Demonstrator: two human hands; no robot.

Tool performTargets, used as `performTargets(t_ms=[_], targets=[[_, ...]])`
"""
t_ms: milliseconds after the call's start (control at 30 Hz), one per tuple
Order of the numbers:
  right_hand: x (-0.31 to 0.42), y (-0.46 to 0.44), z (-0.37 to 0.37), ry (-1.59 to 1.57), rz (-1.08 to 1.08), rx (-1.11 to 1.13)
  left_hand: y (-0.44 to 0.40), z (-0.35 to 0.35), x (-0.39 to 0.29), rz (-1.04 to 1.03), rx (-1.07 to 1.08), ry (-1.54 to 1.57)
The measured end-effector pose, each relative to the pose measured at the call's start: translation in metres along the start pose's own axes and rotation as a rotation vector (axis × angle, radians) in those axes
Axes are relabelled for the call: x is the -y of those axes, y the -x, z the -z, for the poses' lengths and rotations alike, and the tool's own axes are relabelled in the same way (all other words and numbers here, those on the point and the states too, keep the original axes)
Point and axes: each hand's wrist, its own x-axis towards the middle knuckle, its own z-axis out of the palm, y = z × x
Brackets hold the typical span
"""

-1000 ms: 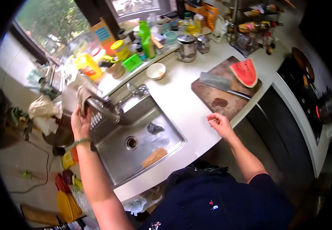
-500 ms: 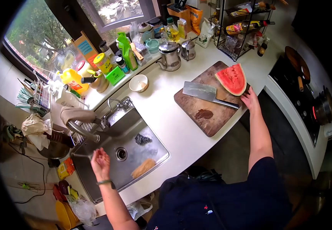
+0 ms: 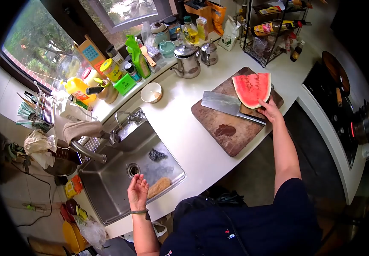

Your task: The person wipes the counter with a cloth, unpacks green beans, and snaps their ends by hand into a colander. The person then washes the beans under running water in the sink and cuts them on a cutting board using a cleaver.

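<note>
A cut watermelon piece (image 3: 252, 88), red flesh facing up, lies on the far right part of a stained wooden cutting board (image 3: 216, 126). My right hand (image 3: 270, 112) grips its near edge at the rind, fingers partly hidden. Just left of that hand lies a cleaver (image 3: 220, 101), flat on the board, its dark handle pointing toward the near right. My left hand (image 3: 138, 191) is raised over the near side of the sink, loosely open with fingers slightly curled and holding nothing. Under it in the steel sink (image 3: 107, 187) are a tan scrubber (image 3: 159, 187) and a dark scouring pad (image 3: 157, 155).
A white bowl (image 3: 151, 92) and a metal kettle (image 3: 187, 62) stand along the back of the counter. Bottles and jars crowd the window ledge. A faucet (image 3: 88, 151) arches over the sink's left. At right, a pot (image 3: 363, 123) sits on the stove beside a glowing red light.
The watermelon piece has turned and shifted slightly left, with my right hand moving onto its near edge. My left hand has moved right and nearer my body.
</note>
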Motion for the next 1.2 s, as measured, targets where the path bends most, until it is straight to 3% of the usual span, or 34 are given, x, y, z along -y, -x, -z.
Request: performTargets(t_ms=[200, 300, 567, 800, 933, 1067, 1200], targets=[[-0.012, -0.005, -0.01, -0.078, -0.012, 0.068, 0.007, 0.002, 0.006, 0.0, 0.068, 0.005], [-0.019, -0.002, -0.022, -0.165, 0.051, -0.136, 0.016, 0.015, 0.01, 0.016, 0.077, 0.012], [-0.021, 0.013, -0.037, -0.401, -0.07, -0.001, 0.059, 0.054, 0.009, -0.021, 0.018, 0.053], [-0.03, 0.073, -0.09, -0.331, -0.059, 0.191, 0.092, 0.089, 0.016, -0.076, 0.003, 0.117], [-0.053, 0.109, -0.131, -0.411, -0.141, 0.492, 0.107, 0.079, 0.025, -0.12, 0.03, 0.156], [-0.082, 0.161, -0.183, -0.371, -0.248, 0.593, 0.113, 0.073, 0.027, -0.128, 0.068, 0.127], [-0.126, 0.175, -0.208, -0.315, -0.533, 0.787, 0.124, 0.072, 0.03, -0.157, 0.08, 0.149]])
